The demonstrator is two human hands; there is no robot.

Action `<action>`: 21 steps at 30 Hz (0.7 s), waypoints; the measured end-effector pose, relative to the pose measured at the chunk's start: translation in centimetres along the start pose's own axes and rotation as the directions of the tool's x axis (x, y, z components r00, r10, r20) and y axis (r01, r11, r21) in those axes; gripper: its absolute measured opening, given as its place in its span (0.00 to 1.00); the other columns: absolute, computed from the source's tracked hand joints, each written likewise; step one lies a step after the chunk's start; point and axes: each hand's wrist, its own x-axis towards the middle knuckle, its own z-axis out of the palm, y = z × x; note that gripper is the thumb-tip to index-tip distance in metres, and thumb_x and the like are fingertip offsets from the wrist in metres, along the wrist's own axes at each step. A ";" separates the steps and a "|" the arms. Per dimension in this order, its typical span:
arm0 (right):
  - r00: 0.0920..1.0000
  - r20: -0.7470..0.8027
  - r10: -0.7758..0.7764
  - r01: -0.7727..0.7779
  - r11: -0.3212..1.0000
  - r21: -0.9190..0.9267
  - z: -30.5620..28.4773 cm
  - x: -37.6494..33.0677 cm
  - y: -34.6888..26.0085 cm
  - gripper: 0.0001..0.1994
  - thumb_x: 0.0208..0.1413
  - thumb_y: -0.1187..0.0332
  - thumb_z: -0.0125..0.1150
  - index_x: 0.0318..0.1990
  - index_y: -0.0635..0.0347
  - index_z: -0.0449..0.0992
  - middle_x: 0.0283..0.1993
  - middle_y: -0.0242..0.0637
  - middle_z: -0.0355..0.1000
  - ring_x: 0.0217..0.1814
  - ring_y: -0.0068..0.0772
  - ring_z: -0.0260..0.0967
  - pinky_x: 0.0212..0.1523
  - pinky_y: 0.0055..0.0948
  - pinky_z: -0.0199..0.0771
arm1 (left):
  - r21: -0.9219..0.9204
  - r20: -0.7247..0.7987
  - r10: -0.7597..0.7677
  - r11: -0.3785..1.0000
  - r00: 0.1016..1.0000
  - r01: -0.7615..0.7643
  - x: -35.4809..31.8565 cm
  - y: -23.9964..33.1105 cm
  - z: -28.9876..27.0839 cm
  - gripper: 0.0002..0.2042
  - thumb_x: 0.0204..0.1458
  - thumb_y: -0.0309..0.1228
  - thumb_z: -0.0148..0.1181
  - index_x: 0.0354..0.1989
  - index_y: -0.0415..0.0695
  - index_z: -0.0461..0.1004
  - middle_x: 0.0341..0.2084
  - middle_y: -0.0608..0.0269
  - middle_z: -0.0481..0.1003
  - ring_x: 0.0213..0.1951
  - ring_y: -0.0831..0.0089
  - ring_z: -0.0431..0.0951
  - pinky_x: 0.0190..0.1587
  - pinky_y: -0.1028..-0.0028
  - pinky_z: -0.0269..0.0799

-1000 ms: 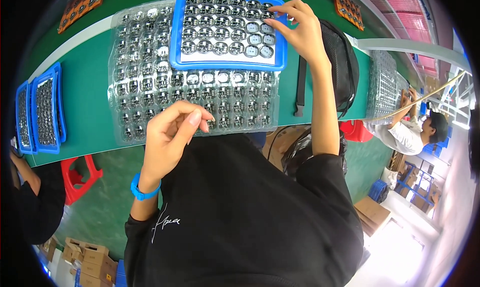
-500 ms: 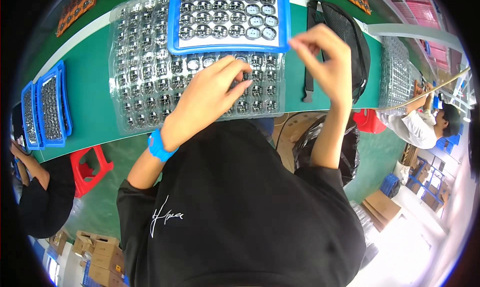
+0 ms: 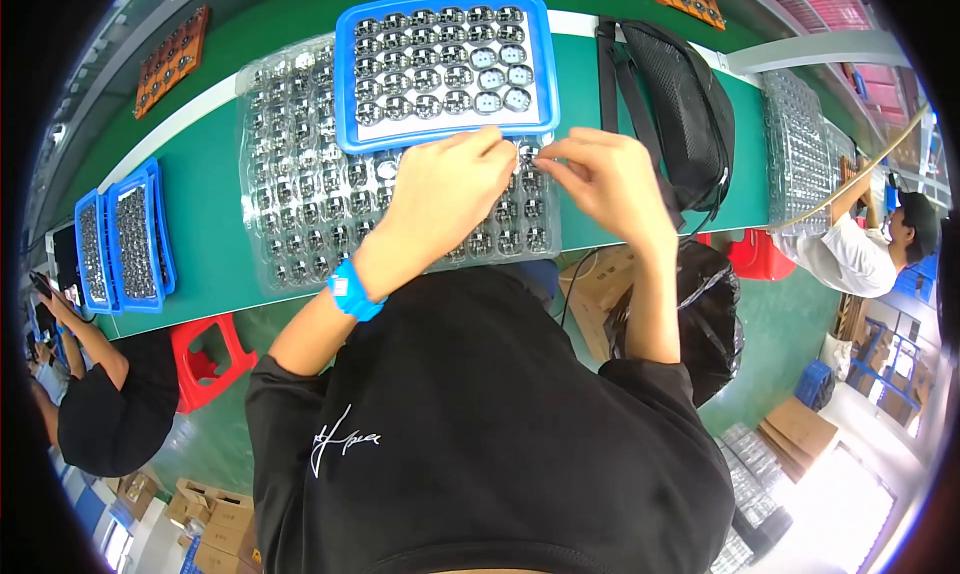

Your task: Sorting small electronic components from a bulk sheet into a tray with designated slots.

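Observation:
My left hand (image 3: 452, 182), a blue band (image 3: 354, 290) at its wrist, is closed over the clear plastic blister tray (image 3: 252, 199), fingertips by the blue tray's near edge. My right hand (image 3: 608, 179) pinches thumb and forefinger just to the right of it. Anything held in either hand is too small or hidden to make out. Small dark shiny parts (image 3: 290, 214) fill the blister tray in rows. The blue tray (image 3: 345, 74) lies over its far part, carrying more rows of round dark parts; several at its right are paler (image 3: 490, 79).
A black mesh bag (image 3: 680, 104) with straps lies right of the trays. Stacked blue trays (image 3: 135, 244) are at the left end of the green table (image 3: 205, 224). Orange racks (image 3: 172, 62) stand beyond. Other people sit at both sides. A black bin bag (image 3: 710, 314) stands below.
My right hand has come down and left from above the bag, turning toward my left hand. The two hands are now close together. The whole view has shifted slightly.

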 end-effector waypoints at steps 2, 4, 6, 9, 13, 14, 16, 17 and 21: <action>0.998 -0.011 -0.063 0.064 0.986 0.157 -1.7 1.2 1.2 0.04 0.58 0.72 0.74 0.39 0.61 0.87 0.26 0.35 0.70 0.24 0.27 0.65 0.28 0.31 0.64 | -0.147 -0.088 -0.039 0.989 0.995 0.025 0.5 -0.5 -1.9 0.04 0.61 0.31 0.64 0.36 0.44 0.79 0.32 0.61 0.76 0.36 0.59 0.83 0.34 0.60 0.79; 0.989 -0.073 -0.129 0.136 0.986 0.097 -2.4 4.0 2.5 0.05 0.59 0.72 0.74 0.40 0.61 0.88 0.27 0.34 0.70 0.27 0.26 0.66 0.29 0.30 0.65 | -0.189 -0.157 -0.052 0.982 0.986 0.022 2.1 -2.3 -2.9 0.06 0.63 0.33 0.65 0.38 0.45 0.81 0.35 0.62 0.76 0.37 0.58 0.81 0.39 0.61 0.78; 0.979 -0.120 -0.166 0.178 0.979 0.098 -1.9 6.7 4.2 0.05 0.59 0.71 0.74 0.41 0.60 0.88 0.29 0.34 0.70 0.28 0.27 0.66 0.30 0.29 0.66 | -0.225 -0.167 -0.035 0.974 0.985 -0.003 4.3 -4.2 -3.4 0.07 0.62 0.33 0.66 0.39 0.43 0.83 0.36 0.61 0.75 0.40 0.59 0.80 0.42 0.60 0.77; 0.967 -0.118 -0.227 0.234 0.971 0.050 -0.6 9.3 6.0 0.06 0.59 0.70 0.74 0.41 0.59 0.89 0.31 0.34 0.72 0.30 0.30 0.69 0.32 0.30 0.68 | -0.170 -0.161 -0.015 0.985 0.987 -0.013 6.0 -6.5 -2.8 0.07 0.62 0.33 0.67 0.39 0.42 0.83 0.37 0.61 0.75 0.44 0.59 0.78 0.46 0.61 0.76; 0.955 -0.093 -0.282 0.285 0.958 0.019 0.0 10.4 6.8 0.07 0.57 0.68 0.75 0.41 0.58 0.89 0.32 0.35 0.73 0.33 0.34 0.73 0.36 0.34 0.72 | -0.089 -0.122 0.004 0.996 0.993 -0.015 6.2 -7.1 -1.9 0.07 0.62 0.32 0.67 0.38 0.42 0.83 0.37 0.62 0.75 0.44 0.59 0.77 0.47 0.60 0.76; 0.957 -0.073 -0.282 0.283 0.959 0.011 0.0 10.6 6.7 0.07 0.56 0.68 0.76 0.41 0.58 0.89 0.32 0.35 0.73 0.34 0.35 0.73 0.37 0.35 0.72 | -0.088 -0.118 0.005 0.996 0.993 -0.015 6.2 -7.2 -1.8 0.07 0.62 0.32 0.67 0.38 0.42 0.83 0.37 0.62 0.75 0.44 0.59 0.77 0.47 0.60 0.76; 0.960 -0.051 -0.276 0.277 0.961 0.013 0.0 10.9 6.8 0.07 0.56 0.67 0.76 0.40 0.58 0.89 0.32 0.36 0.73 0.34 0.36 0.74 0.38 0.35 0.73 | -0.064 -0.103 0.021 0.998 0.994 -0.027 6.2 -7.4 -1.6 0.07 0.62 0.32 0.66 0.39 0.42 0.83 0.37 0.62 0.75 0.43 0.59 0.77 0.47 0.59 0.76; 0.962 -0.028 -0.273 0.274 0.962 0.013 -0.1 10.9 6.8 0.07 0.56 0.67 0.76 0.40 0.57 0.89 0.32 0.36 0.73 0.35 0.37 0.74 0.38 0.36 0.73 | -0.067 -0.098 0.021 0.997 0.995 -0.028 6.2 -7.4 -1.5 0.07 0.62 0.32 0.66 0.39 0.42 0.83 0.37 0.62 0.75 0.43 0.59 0.77 0.47 0.59 0.76; 0.961 -0.037 -0.273 0.272 0.962 -0.029 -0.4 11.0 6.6 0.07 0.56 0.67 0.76 0.40 0.57 0.89 0.31 0.37 0.72 0.35 0.39 0.74 0.38 0.37 0.72 | -0.054 -0.115 0.022 0.998 0.993 -0.028 6.9 -7.4 -1.5 0.06 0.61 0.32 0.67 0.37 0.42 0.83 0.36 0.62 0.75 0.42 0.59 0.77 0.47 0.60 0.76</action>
